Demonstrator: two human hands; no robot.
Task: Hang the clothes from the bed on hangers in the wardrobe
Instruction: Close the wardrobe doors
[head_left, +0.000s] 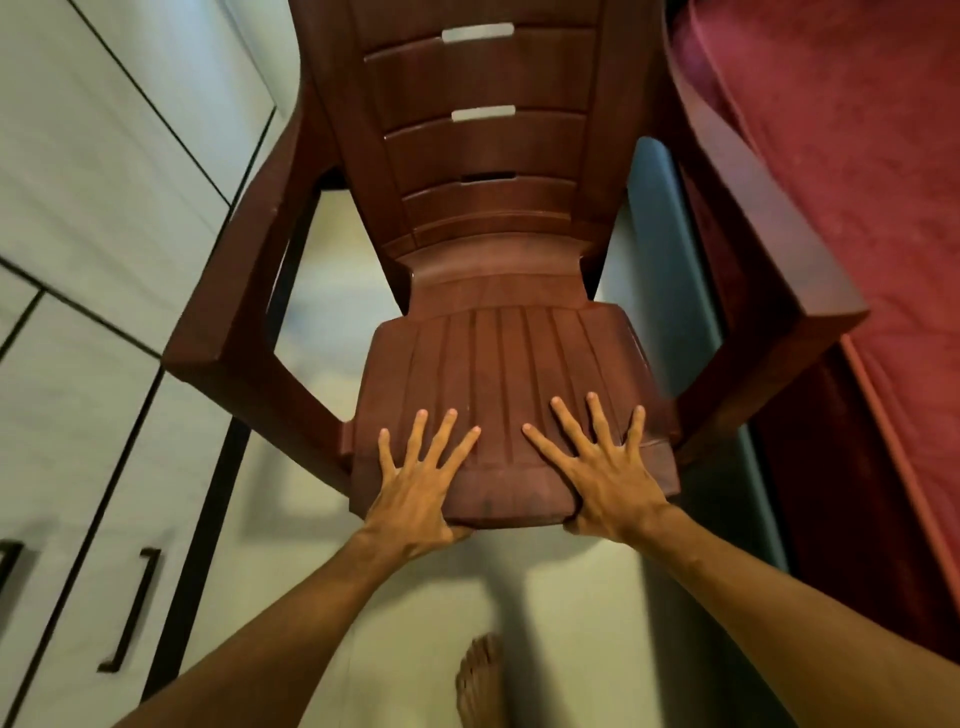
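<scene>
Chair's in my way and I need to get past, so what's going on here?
A person has both hands on the seat front of the brown plastic chair: the left hand and right hand lie with fingers spread on top and thumbs hooked under the front lip. The chair stands between the white wardrobe, its visible doors shut, and the bed with its red cover. No clothes or hangers are in view, so nothing is being hung at this moment.

Both arms extended forward; left hand (418, 483), right hand (610, 480) fingers splayed flat, thumbs seemingly hooked under chair seat (498, 364).
</scene>
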